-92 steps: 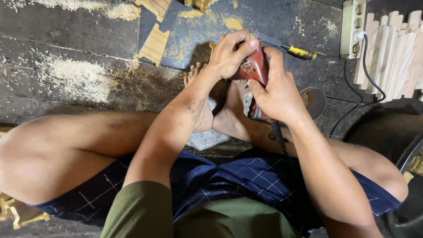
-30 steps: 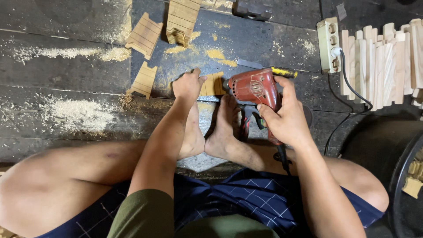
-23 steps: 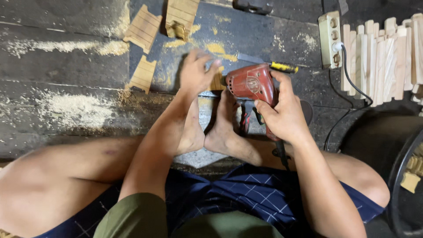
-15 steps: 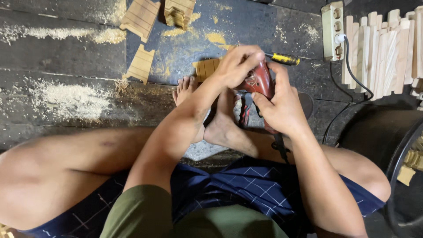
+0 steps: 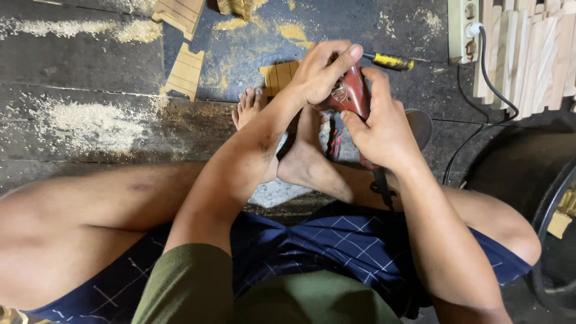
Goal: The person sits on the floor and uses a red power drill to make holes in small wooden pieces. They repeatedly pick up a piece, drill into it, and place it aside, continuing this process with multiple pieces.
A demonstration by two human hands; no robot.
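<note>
head view, on the floor between my legs: i sit cross-legged on dark boards, bare feet (image 5: 300, 150) tucked in front of me.
red power tool (image 5: 348, 96): a corded handheld tool with a red body, held up over my feet, near the middle of the view; which end does the cutting i cannot tell.
left hand (image 5: 321, 72): fingers curled over the top of the tool, thumb pressed along its upper edge, closed on it.
right hand (image 5: 384, 129): wrapped round the tool's lower body from the right, clasped tight.
wooden piece (image 5: 282, 75): slatted, lying just beyond my toes, partly hidden by my left wrist.
risk, as i judge it: the tool sits right above my bare feet; a slip of either grip, or a snag of the cord (image 5: 468, 150) trailing to the power strip (image 5: 463, 27), could drop it onto my toes.
second risk: loose sawdust (image 5: 84, 123) makes the boards slick.
edges: stacked wood slats (image 5: 528, 54) close on the right, a dark round tub (image 5: 522, 174) beside my right knee, a yellow-handled screwdriver (image 5: 390, 61) just past my fingers.
open room: mostly to the left, over the sawdust; little on the right.
</note>
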